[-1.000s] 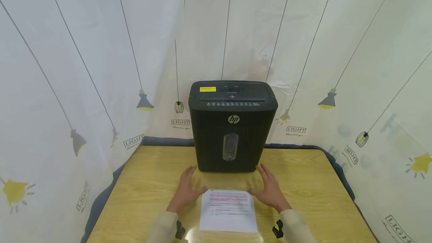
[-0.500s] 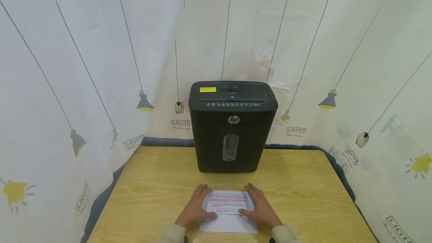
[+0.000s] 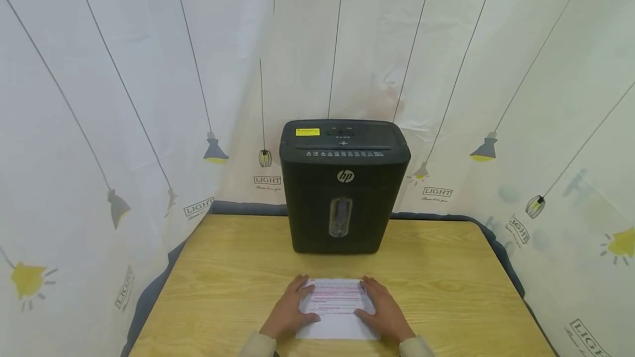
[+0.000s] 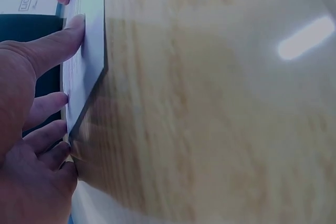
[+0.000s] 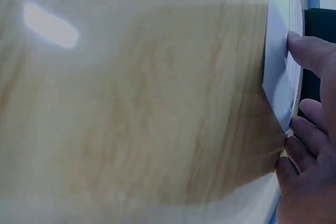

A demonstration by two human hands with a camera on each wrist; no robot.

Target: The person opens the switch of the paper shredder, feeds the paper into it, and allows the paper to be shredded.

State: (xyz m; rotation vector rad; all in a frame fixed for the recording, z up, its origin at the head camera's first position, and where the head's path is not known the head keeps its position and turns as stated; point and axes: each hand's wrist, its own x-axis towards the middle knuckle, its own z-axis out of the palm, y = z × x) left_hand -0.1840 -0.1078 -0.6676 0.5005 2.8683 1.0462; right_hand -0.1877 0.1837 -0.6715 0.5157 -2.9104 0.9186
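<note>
A printed sheet of paper (image 3: 342, 326) with pink-marked lines lies on the wooden table, in front of a black HP paper shredder (image 3: 317, 208). My left hand (image 3: 290, 310) holds its left side: the thumb rests on the print and the curled fingers are at the side edge. At the opposite side, my right hand (image 3: 387, 310) holds the sheet likewise, thumb on top and fingers bent along the edge. Both wrist views show the thumbs on the paper (image 4: 93, 40) and several fingertips touching its edge. Whether any fingertip is under the sheet is hidden.
The shredder's feed slot (image 3: 342, 148) runs across its top, near a yellow label (image 3: 307, 132). Behind the table (image 3: 461, 291) hangs a pale curtain (image 3: 124, 70) printed with lamps, its dark hem along the table's edges.
Both hands came back from beside the shredder's base and closed in on the sheet's two sides. Since half a second ago they have barely moved; the view shifted slightly.
</note>
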